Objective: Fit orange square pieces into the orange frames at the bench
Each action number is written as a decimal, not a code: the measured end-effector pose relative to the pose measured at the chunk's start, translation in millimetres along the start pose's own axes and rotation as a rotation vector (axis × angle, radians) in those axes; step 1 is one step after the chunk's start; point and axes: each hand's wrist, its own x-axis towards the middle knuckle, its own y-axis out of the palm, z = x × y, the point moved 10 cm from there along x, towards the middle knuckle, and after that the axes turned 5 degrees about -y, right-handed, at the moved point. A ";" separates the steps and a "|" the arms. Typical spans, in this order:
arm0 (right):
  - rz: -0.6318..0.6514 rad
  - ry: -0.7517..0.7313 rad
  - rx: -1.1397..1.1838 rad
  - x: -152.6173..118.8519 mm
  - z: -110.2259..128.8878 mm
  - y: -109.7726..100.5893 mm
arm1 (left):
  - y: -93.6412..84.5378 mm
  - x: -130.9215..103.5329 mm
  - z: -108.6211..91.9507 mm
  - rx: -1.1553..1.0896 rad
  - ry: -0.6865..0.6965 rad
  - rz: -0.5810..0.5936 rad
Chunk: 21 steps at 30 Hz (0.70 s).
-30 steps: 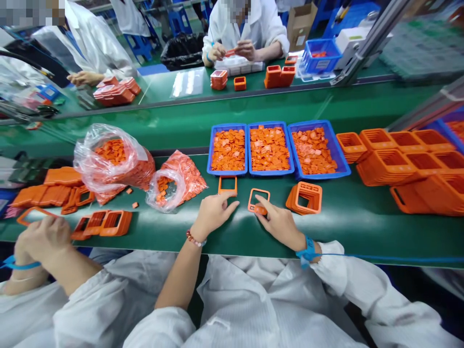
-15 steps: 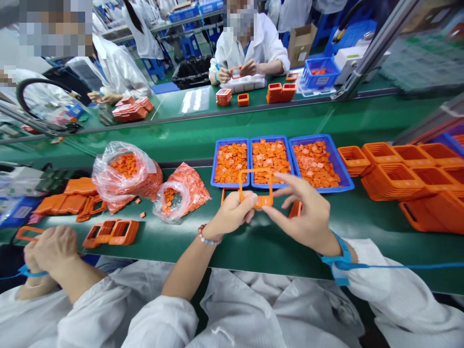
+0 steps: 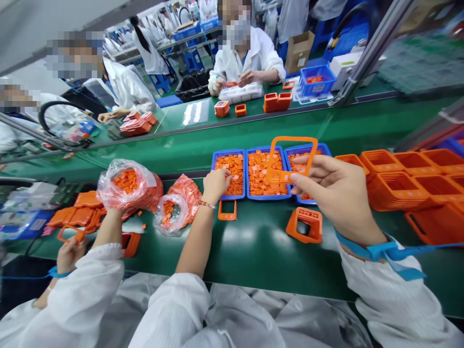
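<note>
The right hand [image 3: 339,193] pinches an orange frame [image 3: 292,158] by its lower bar, thumb and fingertips clamped on it, and holds it upright in the air — the open rectangle stands in front of the blue trays, over the middle and right ones. The left hand [image 3: 216,183] reaches into the left blue tray [image 3: 229,173], its fingers curled down onto the small orange pieces [image 3: 232,166] heaped there; whether they have closed on a piece cannot be told.

Taking the left blue tray as the mark: the middle tray [image 3: 267,173] sits just beside it to the right, and the right tray [image 3: 302,170] beyond that, all three filled with the same orange pieces. Just in front of the left tray a second orange frame [image 3: 227,210] lies flat on the green belt [image 3: 253,246]. To the right of that, in front of the right tray, lies a short stack of orange housings [image 3: 305,224]. Left of the tray lie two clear plastic bags [image 3: 145,193] of orange pieces — a co-worker's arm [image 3: 108,229] reaches up to the larger one. Well to the right of the trays, orange baskets [image 3: 402,181] are nested in rows.
</note>
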 end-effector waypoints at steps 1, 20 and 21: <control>-0.002 -0.002 -0.009 0.6 0.6 -1.6 | 8.0 3.4 -2.3 0.024 -0.008 0.023; 0.093 0.043 0.005 4.4 -21.6 23.0 | 28.5 9.9 -0.1 0.015 -0.088 0.049; 0.091 0.046 0.010 4.8 -22.4 23.4 | 25.1 9.7 1.3 -0.016 -0.086 0.028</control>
